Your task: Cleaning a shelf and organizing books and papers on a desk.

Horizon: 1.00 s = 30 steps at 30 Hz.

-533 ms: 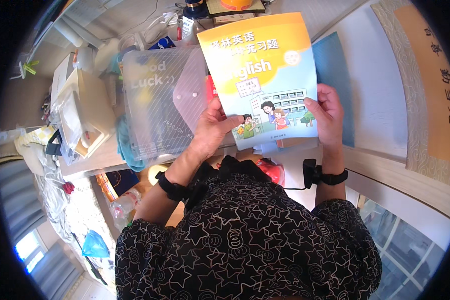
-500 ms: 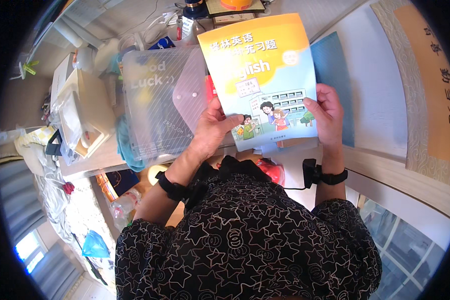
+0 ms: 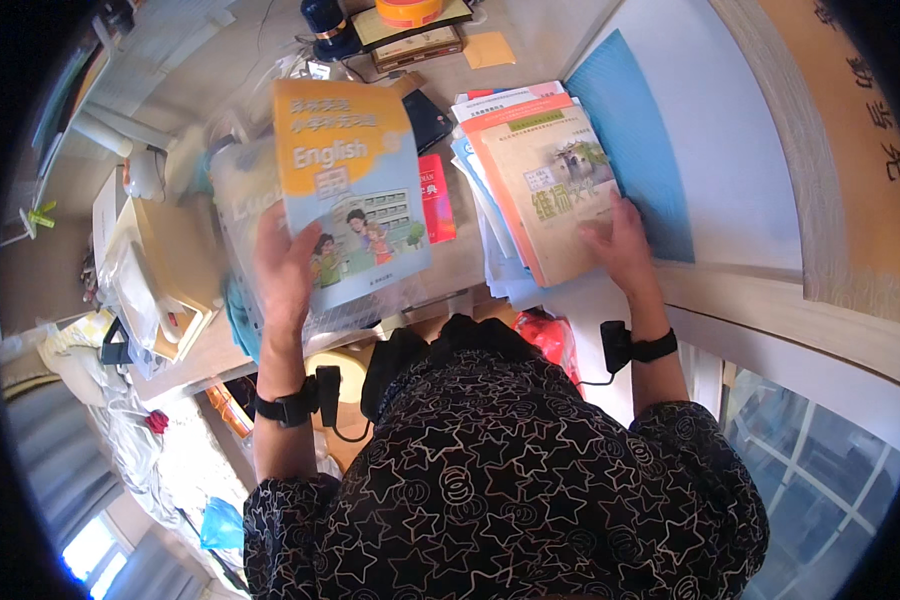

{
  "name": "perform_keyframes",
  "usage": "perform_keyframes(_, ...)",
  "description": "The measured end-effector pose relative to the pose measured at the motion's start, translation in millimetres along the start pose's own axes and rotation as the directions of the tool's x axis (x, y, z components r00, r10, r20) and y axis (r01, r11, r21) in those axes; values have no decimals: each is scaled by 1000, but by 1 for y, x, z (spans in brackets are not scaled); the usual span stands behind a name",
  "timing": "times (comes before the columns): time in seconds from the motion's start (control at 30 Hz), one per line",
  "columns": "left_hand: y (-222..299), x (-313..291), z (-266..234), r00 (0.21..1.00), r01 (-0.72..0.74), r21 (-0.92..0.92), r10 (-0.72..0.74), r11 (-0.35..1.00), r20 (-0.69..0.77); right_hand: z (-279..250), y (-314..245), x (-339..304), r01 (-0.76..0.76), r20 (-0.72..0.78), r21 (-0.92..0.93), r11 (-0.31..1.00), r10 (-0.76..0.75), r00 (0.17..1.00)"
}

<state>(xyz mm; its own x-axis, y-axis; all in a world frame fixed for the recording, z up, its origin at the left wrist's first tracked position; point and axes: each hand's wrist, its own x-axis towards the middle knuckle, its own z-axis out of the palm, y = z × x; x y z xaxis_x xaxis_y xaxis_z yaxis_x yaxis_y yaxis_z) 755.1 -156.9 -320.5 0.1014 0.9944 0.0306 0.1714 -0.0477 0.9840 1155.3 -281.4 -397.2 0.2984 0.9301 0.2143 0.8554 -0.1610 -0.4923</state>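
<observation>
My left hand [image 3: 285,262] grips a yellow and light-blue workbook [image 3: 355,195] by its lower left edge, thumb on the cover. The workbook is held over a clear plastic document folder [image 3: 238,205], covering most of it. On the right, my right hand [image 3: 622,245] closes on the lower right edge of a beige book [image 3: 540,150], with its thumb on the cover. That book lies at the top of a pile of several books and papers, an orange-covered book [image 3: 488,160] showing just beneath it. Between both hands lies a small red book [image 3: 437,205], partly hidden by the workbook.
Behind the workbook is a dark flat object [image 3: 428,122]. A dark-capped bottle [image 3: 327,28] and an orange round container [image 3: 408,10] stand at the back. Cream file holders [image 3: 165,265] stand at the left. A blue sheet [image 3: 635,140] leans on the right wall.
My left hand has carried the workbook leftward, over the plastic folder. My right hand has let go of it and taken hold of the beige book on the pile, which has come into sight.
</observation>
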Motion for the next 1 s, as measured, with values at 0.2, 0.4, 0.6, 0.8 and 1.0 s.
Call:
perform_keyframes(0.2, 11, -9, -3, 998, 14, -167, -25, 986, -62, -7, -27, 5, -208, 72, -62, 976, 212, 975)
perform_keyframes(0.4, 12, -7, 5, 996, 25, -151, -38, 988, -79, -7, -37, 3, -308, 39, -114, 945, 314, 949)
perform_keyframes(0.6, 18, -7, 13, 998, 41, -199, -50, 979, -38, -4, -41, -4, -333, -28, -96, 938, 332, 943)
perform_keyframes(0.8, 24, -8, 17, 998, 51, -210, -56, 976, -19, -1, -30, -5, -454, 28, 115, 884, 454, 891)
perform_keyframes(1.0, 32, -1, 32, 997, 68, -363, -55, 929, 46, 18, -14, -8, -293, 136, 664, 688, 275, 952)
